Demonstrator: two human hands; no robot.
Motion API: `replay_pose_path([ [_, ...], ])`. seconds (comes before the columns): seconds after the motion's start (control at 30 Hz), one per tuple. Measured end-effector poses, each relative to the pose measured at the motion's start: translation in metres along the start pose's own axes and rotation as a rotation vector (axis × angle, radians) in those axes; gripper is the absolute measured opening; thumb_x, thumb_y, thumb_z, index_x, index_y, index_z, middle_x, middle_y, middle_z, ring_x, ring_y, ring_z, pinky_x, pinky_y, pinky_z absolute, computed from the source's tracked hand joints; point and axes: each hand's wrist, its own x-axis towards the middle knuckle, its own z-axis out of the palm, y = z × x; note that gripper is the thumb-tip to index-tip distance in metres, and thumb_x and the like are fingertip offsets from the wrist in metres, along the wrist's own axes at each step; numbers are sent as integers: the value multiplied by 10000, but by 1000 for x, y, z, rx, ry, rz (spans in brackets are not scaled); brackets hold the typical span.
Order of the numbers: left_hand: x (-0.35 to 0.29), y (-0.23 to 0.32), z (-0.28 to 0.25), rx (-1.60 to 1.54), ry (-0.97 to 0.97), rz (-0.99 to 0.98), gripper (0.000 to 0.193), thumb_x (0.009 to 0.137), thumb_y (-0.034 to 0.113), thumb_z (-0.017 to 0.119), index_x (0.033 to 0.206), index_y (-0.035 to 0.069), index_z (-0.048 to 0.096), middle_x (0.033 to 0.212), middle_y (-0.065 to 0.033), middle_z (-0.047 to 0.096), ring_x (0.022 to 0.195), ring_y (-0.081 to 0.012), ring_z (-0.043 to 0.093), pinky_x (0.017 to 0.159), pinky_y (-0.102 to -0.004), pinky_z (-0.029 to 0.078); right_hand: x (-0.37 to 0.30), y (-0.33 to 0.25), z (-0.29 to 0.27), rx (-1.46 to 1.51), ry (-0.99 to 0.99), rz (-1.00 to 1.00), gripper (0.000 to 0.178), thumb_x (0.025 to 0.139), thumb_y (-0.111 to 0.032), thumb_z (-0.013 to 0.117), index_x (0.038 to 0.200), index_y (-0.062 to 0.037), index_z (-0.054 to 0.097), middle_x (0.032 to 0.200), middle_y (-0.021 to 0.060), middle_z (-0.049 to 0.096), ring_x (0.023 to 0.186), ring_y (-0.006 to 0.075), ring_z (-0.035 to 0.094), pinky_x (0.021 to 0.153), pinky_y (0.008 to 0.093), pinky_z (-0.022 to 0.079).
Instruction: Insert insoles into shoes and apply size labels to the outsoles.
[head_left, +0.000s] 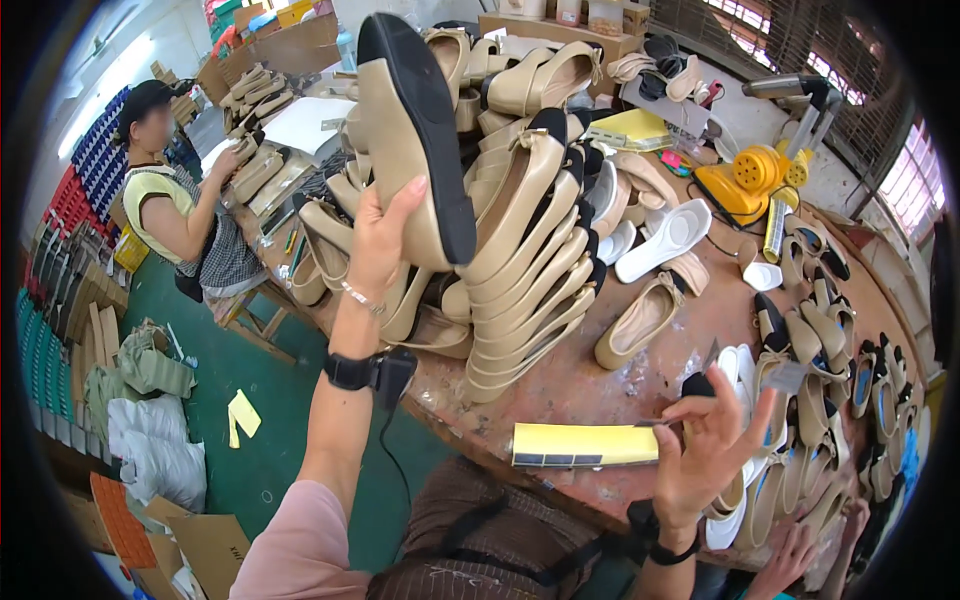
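My left hand grips a beige flat shoe by its heel half, raised above the table with the black sole turned partly toward me. At the front edge, my right hand has thumb and index tips close together beside a yellow strip with dark blocks; its other fingers stretch out. Whatever those tips pinch is too small to make out. A small grey piece shows at an outstretched fingertip. Just behind the raised shoe stands a tall stack of nested beige flats.
A single beige flat and white insoles lie right of the stack. Further right are a yellow machine and rows of shoes. One co-worker stands at left; another person's hands show at lower right.
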Motion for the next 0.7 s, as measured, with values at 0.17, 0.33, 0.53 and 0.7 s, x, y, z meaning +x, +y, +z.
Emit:
replay_pose_path([
  [0.17, -86, 34, 17, -281, -283, -467, 495, 879, 249, 707, 1245, -66, 597, 1122, -119, 695, 946, -156, 688, 810, -274, 556, 58, -32, 16, -41, -288, -261, 1039, 804, 69, 731, 1579, -120, 66, 1418, 312, 474, 848, 225, 637, 749, 320, 554],
  [0.33, -137, 21, 10, -372, -431, -798, 451, 854, 220, 757, 1209, -40, 656, 1095, -79, 717, 979, -145, 682, 869, -284, 536, 71, -32, 44, -23, -539, -331, 1061, 779, 61, 778, 1591, -224, 158, 1389, 347, 506, 898, 275, 666, 741, 331, 578],
  [0.53, -157, 5, 10, -350, -585, -832, 415, 887, 196, 742, 1226, -26, 653, 1101, -52, 706, 981, -103, 637, 859, -267, 507, 49, -22, 51, -109, -536, -302, 990, 736, 76, 803, 1553, -123, 280, 1428, 344, 460, 915, 291, 660, 720, 320, 575],
  [0.7, -158, 2, -1, -70, -988, -729, 328, 896, 212, 758, 1075, -50, 674, 1018, -13, 699, 897, -85, 594, 783, -273, 493, 41, -24, 40, -554, -322, -135, 1307, 511, -406, 943, 1550, -7, 258, 1554, 199, 379, 1176, 309, 507, 1040, 457, 431],
])
